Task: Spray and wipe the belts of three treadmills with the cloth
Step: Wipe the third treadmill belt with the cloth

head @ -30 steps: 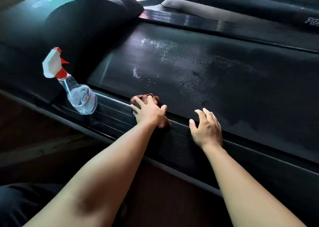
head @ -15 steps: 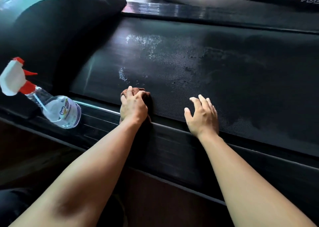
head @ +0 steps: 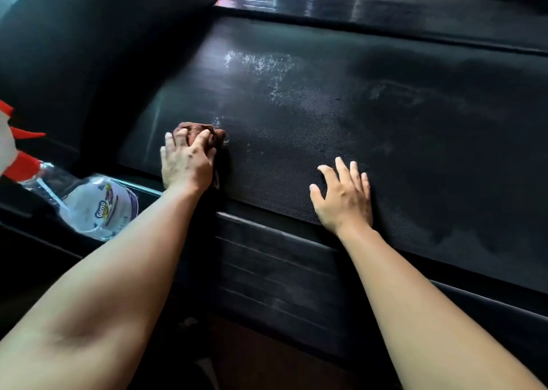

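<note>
A black treadmill belt [head: 370, 140], streaked with pale spray, stretches above its ribbed side rail [head: 281, 268]. A clear spray bottle [head: 98, 208] sits on the rail at left. The right hand [head: 344, 196] rests flat on the belt, fingers spread. The left hand [head: 186, 165] grips a bunched brown cloth [head: 197, 129] at the belt's near edge.

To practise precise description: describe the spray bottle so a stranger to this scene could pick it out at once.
Find the black treadmill belt, then its near side rail. At the rail's left sits the spray bottle: the only clear plastic thing, with white label and red-and-white trigger.
</note>
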`<state>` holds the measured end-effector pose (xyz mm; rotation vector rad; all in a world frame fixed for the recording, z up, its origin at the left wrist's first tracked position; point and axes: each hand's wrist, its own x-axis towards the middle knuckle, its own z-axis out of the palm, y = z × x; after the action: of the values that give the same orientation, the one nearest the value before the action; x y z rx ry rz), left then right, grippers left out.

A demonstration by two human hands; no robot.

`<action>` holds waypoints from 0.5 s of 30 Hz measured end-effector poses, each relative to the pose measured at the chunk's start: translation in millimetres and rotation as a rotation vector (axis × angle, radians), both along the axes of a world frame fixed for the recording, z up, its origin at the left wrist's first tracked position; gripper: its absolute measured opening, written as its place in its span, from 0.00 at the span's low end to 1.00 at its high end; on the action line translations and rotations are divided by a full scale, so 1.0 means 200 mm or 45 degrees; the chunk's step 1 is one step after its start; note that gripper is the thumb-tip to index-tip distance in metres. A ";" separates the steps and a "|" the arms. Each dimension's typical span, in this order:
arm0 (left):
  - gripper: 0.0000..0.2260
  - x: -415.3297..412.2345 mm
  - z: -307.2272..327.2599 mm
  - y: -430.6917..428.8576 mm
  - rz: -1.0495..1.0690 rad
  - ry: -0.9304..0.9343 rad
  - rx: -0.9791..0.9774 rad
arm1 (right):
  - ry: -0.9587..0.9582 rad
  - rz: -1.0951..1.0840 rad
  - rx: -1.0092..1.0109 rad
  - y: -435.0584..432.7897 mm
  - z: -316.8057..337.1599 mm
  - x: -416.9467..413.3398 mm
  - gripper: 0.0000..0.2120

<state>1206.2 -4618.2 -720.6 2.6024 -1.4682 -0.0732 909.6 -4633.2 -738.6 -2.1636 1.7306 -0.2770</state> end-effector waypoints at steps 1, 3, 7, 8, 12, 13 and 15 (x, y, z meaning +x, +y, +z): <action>0.23 0.04 -0.01 -0.02 0.045 0.034 -0.011 | 0.009 -0.004 0.000 -0.03 -0.01 0.02 0.24; 0.22 0.11 -0.01 -0.06 0.109 0.089 -0.033 | 0.021 -0.012 -0.016 -0.08 -0.01 0.05 0.25; 0.22 0.22 -0.03 -0.19 0.191 0.173 -0.080 | 0.046 -0.026 -0.042 -0.20 -0.01 0.09 0.25; 0.22 0.24 -0.03 -0.23 0.197 0.201 -0.082 | 0.053 -0.030 -0.044 -0.24 -0.01 0.09 0.25; 0.23 0.26 -0.03 -0.39 0.114 0.262 -0.025 | 0.091 -0.050 0.007 -0.32 -0.02 0.13 0.26; 0.23 0.24 -0.03 -0.43 0.065 0.269 -0.008 | 0.103 -0.052 0.016 -0.32 -0.04 0.13 0.26; 0.24 0.18 -0.04 -0.50 -0.073 0.247 0.019 | 0.123 -0.058 -0.003 -0.32 -0.06 0.14 0.26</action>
<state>1242.5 -4717.8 -727.6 2.4833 -1.4772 -0.3340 938.5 -4697.0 -750.2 -2.1739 1.8344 -0.1894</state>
